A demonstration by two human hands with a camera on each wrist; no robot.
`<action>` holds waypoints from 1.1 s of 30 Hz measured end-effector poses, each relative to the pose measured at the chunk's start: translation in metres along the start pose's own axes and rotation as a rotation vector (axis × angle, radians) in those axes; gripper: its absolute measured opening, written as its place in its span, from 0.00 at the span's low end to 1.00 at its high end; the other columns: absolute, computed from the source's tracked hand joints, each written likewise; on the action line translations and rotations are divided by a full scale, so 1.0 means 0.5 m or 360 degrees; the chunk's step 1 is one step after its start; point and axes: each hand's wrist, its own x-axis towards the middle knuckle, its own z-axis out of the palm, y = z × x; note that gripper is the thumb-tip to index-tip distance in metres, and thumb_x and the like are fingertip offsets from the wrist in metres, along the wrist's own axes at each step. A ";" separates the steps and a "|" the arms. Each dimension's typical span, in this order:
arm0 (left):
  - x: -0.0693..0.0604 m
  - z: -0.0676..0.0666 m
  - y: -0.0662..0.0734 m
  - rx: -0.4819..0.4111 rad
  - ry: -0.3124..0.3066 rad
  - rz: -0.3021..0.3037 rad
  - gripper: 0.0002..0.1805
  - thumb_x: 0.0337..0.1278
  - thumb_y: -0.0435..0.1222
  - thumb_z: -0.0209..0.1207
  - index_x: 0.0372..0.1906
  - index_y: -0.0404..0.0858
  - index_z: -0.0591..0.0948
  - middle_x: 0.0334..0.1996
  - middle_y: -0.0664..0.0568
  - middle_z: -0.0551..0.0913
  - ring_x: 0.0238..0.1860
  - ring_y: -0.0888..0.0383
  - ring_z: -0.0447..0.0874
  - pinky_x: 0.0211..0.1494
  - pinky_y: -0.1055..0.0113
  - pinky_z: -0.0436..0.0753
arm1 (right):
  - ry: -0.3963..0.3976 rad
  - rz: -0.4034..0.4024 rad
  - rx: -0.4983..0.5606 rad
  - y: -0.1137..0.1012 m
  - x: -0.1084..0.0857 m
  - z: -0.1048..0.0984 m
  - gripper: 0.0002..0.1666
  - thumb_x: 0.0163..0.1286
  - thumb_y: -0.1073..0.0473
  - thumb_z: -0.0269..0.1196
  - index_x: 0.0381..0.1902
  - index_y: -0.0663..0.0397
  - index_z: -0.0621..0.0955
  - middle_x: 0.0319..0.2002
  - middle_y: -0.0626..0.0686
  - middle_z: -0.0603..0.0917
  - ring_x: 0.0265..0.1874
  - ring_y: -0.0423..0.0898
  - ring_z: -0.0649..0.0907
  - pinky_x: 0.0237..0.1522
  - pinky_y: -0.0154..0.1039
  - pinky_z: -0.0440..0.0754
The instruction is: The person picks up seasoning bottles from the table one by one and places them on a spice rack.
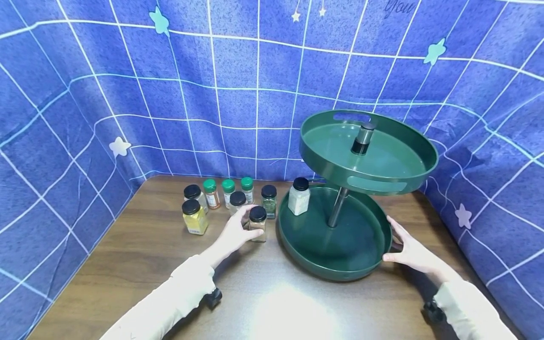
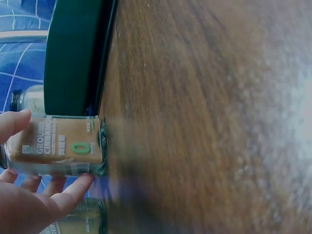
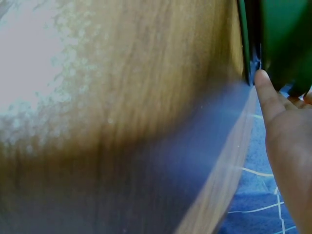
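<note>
Left hand (image 1: pixel 231 236) grips brown jar (image 1: pixel 259 226), black lid, left of lower tray (image 1: pixel 352 250). Right hand (image 1: pixel 412 250) touches lower tray's outer wall, right side. White jar (image 1: pixel 299 202) upright inside lower tray, left part. Post (image 1: pixel 338 208) rises to upper tray (image 1: pixel 399 151). On table (image 1: pixel 140 264), farther left: yellow jar (image 1: pixel 195 222); behind, three green-lidded bottles (image 1: pixel 212 195). Blue cloth (image 1: pixel 238 108) beyond table.

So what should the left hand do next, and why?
Probably lift the cinnamon jar toward the lower tray: the left hand has that jar between thumb and fingers, right beside the tray, where a white jar stands.
</note>
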 end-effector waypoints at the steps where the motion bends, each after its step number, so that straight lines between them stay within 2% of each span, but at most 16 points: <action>1: 0.000 0.000 -0.001 0.0011 0.0011 0.0000 0.37 0.40 0.32 0.72 0.60 0.40 0.71 0.55 0.44 0.77 0.57 0.45 0.75 0.63 0.49 0.70 | -0.0003 0.0001 0.0001 0.000 0.000 -0.001 0.62 0.51 0.73 0.69 0.72 0.67 0.42 0.69 0.75 0.45 0.60 0.20 0.61 0.53 0.17 0.66; 9: 0.004 0.003 0.002 -0.0088 0.0010 -0.0002 0.34 0.42 0.29 0.71 0.58 0.35 0.71 0.54 0.39 0.78 0.58 0.42 0.73 0.66 0.45 0.66 | -0.0007 -0.0007 -0.0013 0.003 0.001 -0.004 0.62 0.51 0.73 0.69 0.72 0.67 0.41 0.70 0.75 0.44 0.61 0.21 0.61 0.53 0.16 0.65; 16: -0.011 -0.002 0.065 -0.0129 0.0003 -0.0005 0.30 0.43 0.24 0.68 0.56 0.29 0.72 0.50 0.36 0.79 0.54 0.41 0.76 0.62 0.47 0.69 | -0.0019 -0.0020 0.0019 0.000 0.000 -0.006 0.61 0.51 0.74 0.68 0.72 0.67 0.41 0.69 0.77 0.43 0.61 0.21 0.61 0.54 0.16 0.65; 18: -0.008 0.000 0.057 -0.0143 0.0002 -0.0007 0.30 0.43 0.24 0.68 0.56 0.29 0.72 0.50 0.36 0.80 0.54 0.42 0.76 0.62 0.47 0.69 | -0.0019 -0.0018 0.0023 -0.001 -0.001 -0.007 0.61 0.51 0.74 0.68 0.72 0.67 0.41 0.68 0.77 0.43 0.61 0.21 0.61 0.54 0.16 0.65; 24: 0.006 0.011 0.000 -0.0184 0.0041 -0.0017 0.31 0.40 0.28 0.71 0.56 0.35 0.73 0.50 0.40 0.81 0.54 0.46 0.77 0.63 0.50 0.69 | -0.0012 -0.0010 0.0010 0.002 -0.002 -0.007 0.61 0.51 0.74 0.68 0.73 0.66 0.41 0.69 0.75 0.43 0.61 0.20 0.60 0.54 0.16 0.64; 33: 0.007 0.008 -0.001 -0.0177 0.0033 -0.0001 0.32 0.39 0.29 0.71 0.55 0.36 0.74 0.49 0.41 0.81 0.51 0.50 0.79 0.59 0.55 0.74 | 0.0003 0.0021 -0.0017 0.010 -0.005 0.000 0.62 0.52 0.72 0.68 0.74 0.62 0.42 0.70 0.74 0.44 0.61 0.20 0.60 0.54 0.15 0.63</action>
